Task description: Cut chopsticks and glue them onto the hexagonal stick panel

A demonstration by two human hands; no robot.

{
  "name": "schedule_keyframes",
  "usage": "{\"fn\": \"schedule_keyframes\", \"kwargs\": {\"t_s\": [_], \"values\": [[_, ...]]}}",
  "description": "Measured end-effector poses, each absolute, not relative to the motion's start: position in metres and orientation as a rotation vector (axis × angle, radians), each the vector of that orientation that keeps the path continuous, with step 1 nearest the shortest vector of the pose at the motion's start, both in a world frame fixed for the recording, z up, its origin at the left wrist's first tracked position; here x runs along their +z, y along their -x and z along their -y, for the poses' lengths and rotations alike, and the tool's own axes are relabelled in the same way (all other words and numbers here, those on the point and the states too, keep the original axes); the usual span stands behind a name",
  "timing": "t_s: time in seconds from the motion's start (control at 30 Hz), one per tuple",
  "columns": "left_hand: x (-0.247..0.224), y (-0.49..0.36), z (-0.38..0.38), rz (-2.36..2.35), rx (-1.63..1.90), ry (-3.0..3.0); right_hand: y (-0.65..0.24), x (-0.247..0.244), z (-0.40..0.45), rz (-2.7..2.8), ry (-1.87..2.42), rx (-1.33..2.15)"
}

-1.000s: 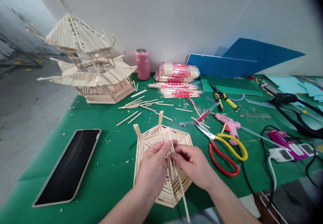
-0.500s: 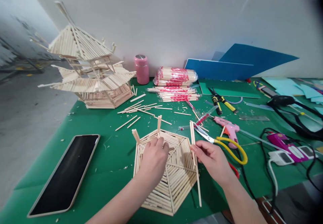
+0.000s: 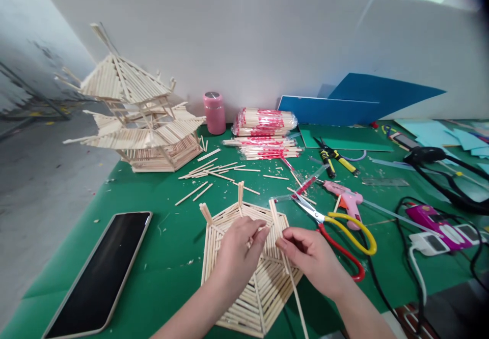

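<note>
My right hand (image 3: 315, 257) pinches a few wooden chopsticks (image 3: 275, 217) between thumb and fingers, one of them reaching much farther toward me than the others. They slant over the right side of a flat, many-sided chopstick panel (image 3: 244, 298) lying on the table. Above the middle of that panel is my left hand (image 3: 240, 250), thumb and forefinger apart and no object visible between them. Short upright posts (image 3: 240, 192) of chopsticks stand at the panel's far corners. Scissors (image 3: 332, 219) with yellow and red handles lie just beyond my right hand.
A tiered chopstick pagoda (image 3: 141, 135) stands at the back left, beside a pink flask (image 3: 214, 114). Wrapped chopsticks (image 3: 265, 121), pliers (image 3: 334, 158) and a pink glue gun (image 3: 346, 196) lie farther back. A phone (image 3: 99, 273) is at left; a purple power strip (image 3: 435, 227) with cables is at right.
My right hand has brought the chopsticks left, from beside the panel to over it. My left hand has moved slightly right and its thumb and forefinger show more. The view has tilted up slightly.
</note>
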State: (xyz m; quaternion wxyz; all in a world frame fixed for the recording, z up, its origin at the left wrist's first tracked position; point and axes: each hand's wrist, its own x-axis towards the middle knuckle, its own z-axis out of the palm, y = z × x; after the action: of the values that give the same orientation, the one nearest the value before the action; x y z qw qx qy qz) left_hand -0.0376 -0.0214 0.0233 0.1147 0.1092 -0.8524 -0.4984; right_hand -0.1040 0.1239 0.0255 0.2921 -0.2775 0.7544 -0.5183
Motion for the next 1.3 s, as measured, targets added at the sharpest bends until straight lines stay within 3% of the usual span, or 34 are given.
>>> {"fn": "schedule_keyframes", "kwargs": {"t_s": [0.1,0.2,1.3], "values": [[0.032,0.038,0.014,2.081,-2.230,-0.501,0.098,0.031,-0.123,-1.904,0.746,-1.385],[0.035,0.036,0.010,1.776,-2.558,-0.610,0.094,0.034,-0.123,-1.810,0.752,-1.381],[0.024,0.026,0.006,1.672,-2.331,-0.708,0.098,0.039,-0.119,-1.698,0.721,-1.331]]}}
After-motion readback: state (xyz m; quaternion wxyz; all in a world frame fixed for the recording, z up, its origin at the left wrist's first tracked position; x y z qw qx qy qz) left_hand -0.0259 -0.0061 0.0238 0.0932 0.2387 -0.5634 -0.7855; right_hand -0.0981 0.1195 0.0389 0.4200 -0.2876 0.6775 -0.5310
